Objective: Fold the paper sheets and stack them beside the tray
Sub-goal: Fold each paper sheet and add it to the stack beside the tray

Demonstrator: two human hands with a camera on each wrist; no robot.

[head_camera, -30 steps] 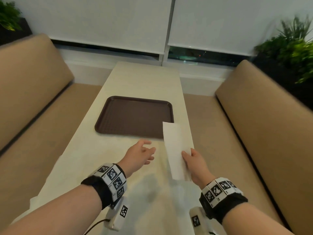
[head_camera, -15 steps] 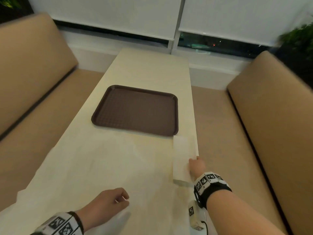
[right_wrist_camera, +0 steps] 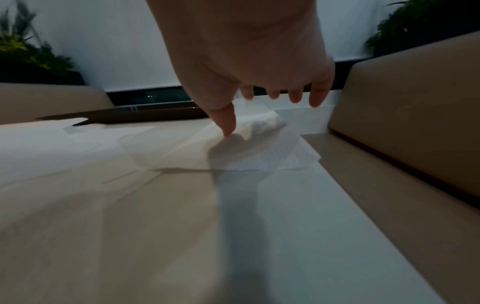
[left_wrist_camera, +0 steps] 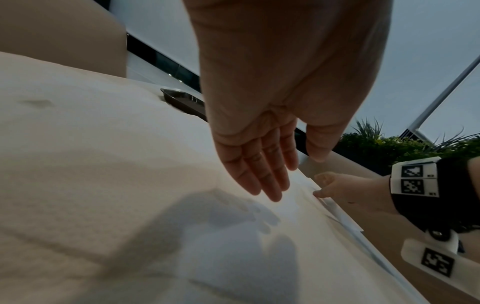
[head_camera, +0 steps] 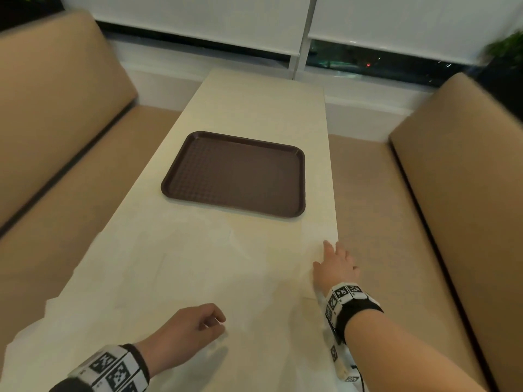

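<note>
Stacking step: right hand (head_camera: pixel 335 264), fingers loose, thumb touching folded paper sheet (right_wrist_camera: pixel 270 154) near the tray (head_camera: pixel 235 174); left hand (head_camera: pixel 189 332) loosely curled, empty; next, presumably fetch another sheet.

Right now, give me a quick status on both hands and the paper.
Left hand loosely curled, holding nothing. Right hand open on the folded paper at the table's right edge, near the tray. Nothing in the way.

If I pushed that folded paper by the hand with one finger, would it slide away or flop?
The folded paper looks thin and lies flat at the table edge, so it would probably slide easily. Lifted by one end it would likely droop. The right hand rests on it with straight fingers, perhaps to hold it in place.
</note>
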